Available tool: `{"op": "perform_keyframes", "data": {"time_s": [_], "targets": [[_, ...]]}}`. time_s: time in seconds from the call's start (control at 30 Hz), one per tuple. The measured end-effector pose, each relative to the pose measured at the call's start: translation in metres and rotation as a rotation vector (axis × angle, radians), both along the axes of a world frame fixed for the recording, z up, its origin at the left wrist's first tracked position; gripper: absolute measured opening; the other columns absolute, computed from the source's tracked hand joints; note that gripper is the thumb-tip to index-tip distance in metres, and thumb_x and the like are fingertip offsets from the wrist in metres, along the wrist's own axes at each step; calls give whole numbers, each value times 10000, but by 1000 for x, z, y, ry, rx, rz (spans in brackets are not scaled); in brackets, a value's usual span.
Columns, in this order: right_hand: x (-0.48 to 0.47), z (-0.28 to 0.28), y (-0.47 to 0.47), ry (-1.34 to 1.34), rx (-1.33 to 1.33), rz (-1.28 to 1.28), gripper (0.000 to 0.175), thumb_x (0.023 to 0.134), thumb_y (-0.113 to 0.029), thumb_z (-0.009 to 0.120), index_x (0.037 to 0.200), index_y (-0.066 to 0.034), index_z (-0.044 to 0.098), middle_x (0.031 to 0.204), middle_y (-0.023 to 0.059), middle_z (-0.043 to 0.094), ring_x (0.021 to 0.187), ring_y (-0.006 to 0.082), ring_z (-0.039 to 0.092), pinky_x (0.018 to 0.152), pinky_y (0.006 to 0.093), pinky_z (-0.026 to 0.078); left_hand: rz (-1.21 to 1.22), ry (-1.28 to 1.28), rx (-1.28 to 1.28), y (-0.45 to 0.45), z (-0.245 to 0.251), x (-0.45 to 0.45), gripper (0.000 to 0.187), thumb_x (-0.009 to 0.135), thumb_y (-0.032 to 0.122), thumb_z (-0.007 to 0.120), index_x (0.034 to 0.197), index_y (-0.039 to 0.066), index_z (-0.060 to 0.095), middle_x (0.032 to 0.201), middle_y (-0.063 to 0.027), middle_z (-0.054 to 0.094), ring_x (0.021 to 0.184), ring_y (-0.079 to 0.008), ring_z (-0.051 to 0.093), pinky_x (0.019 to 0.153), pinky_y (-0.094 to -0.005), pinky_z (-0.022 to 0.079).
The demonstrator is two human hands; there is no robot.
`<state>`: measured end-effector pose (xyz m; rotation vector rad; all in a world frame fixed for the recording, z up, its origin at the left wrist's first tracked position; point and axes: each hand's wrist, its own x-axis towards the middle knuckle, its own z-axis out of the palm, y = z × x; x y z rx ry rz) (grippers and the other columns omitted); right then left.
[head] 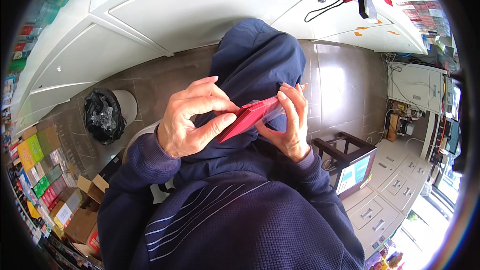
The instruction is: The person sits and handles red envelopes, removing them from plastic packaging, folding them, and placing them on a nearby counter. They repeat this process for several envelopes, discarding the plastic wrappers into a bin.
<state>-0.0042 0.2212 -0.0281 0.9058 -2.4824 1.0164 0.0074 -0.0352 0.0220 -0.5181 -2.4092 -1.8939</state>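
Note:
A stack of red paper envelopes [243, 120] lies tilted between my two hands, above my lap. My left hand [202, 114] pinches its left end between thumb and fingers. At the other end, clear plastic wrapping [272, 109] covers part of the stack, and my right hand [288, 122] grips it there, with the fingers along the top and the thumb below. What lies under the right fingers is partly hidden.
White cabinets [210, 7] stand in front of my knees. A bin with a black plastic bag [104, 116] is on the tiled floor at left. Cardboard boxes [80, 225] are at lower left. A dark wooden stool [345, 150] and drawers [386, 191] stand at right.

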Motion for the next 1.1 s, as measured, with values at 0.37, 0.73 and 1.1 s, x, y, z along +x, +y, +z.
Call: {"op": "perform_keyframes", "data": {"time_s": [0.37,0.73,1.1], "targets": [[0,-6,4,24,-8,10,809,598,-39,878,1324,-56,521,1256,168,544,1202,372,570,1099,608,360,158,317,-237,8,2,6,283,763,100,743,1046,102,747,872,-26,667,786,-177,651,1011,-501,459],[0,-7,4,50,-19,9,794,605,-47,886,1309,-64,520,1245,171,551,1200,373,574,1091,602,373,31,264,-107,4,1,4,278,766,82,745,1039,29,735,873,-82,649,702,-175,637,1065,-552,414],[1,-7,5,48,-19,4,777,604,-56,886,1297,-63,535,1256,165,547,1213,368,566,1103,601,367,104,220,-103,6,3,7,291,757,61,754,1046,98,740,924,-18,668,749,-137,648,1051,-491,436]]}}
